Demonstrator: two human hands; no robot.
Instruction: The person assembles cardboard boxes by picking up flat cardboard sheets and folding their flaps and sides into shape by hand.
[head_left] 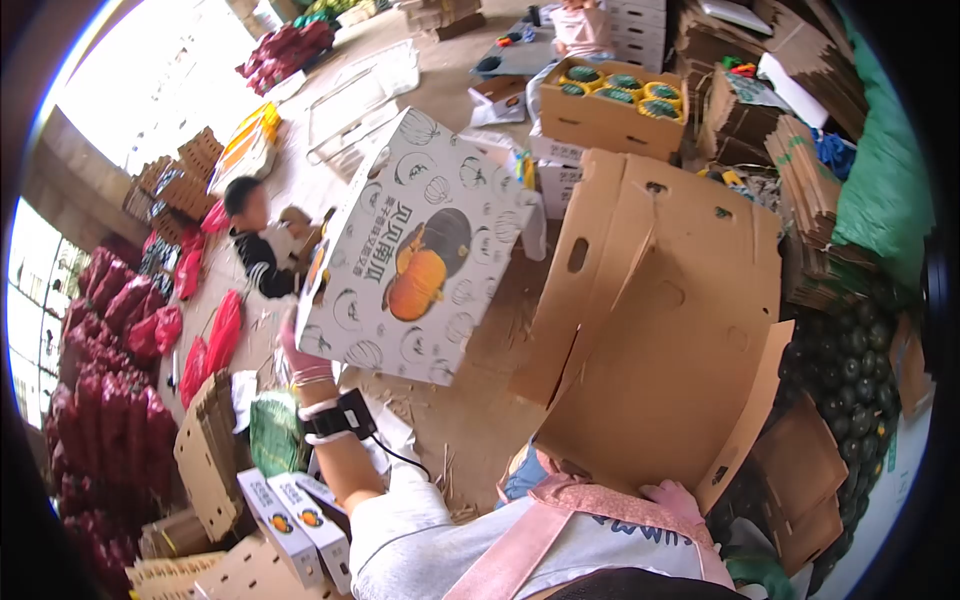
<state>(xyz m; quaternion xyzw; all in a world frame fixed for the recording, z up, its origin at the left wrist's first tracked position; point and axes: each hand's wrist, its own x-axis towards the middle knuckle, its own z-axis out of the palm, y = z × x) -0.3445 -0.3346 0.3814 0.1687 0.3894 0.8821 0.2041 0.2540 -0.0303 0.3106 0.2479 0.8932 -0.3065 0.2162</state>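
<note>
My left hand [303, 358], in a pinkish glove, grips the left edge of a white cardboard box [350, 290] printed with pumpkins and Chinese characters. The box is tilted and held up off the floor, at arm's length. In front of my body stands a large brown cardboard box [690, 270], partly unfolded, with hand holes in its flaps. My right hand [675, 500] holds its near edge, close to my waist; part of that hand is hidden.
A brown box of netted dark green squashes [610, 95] stands ahead. Dark round squashes [845, 370] are heaped at the right, below stacked flat cardboard [810, 190]. Red mesh sacks [110, 420] line the left. A child [262, 240] is beyond the white box. White printed cartons [290, 520] lie lower left.
</note>
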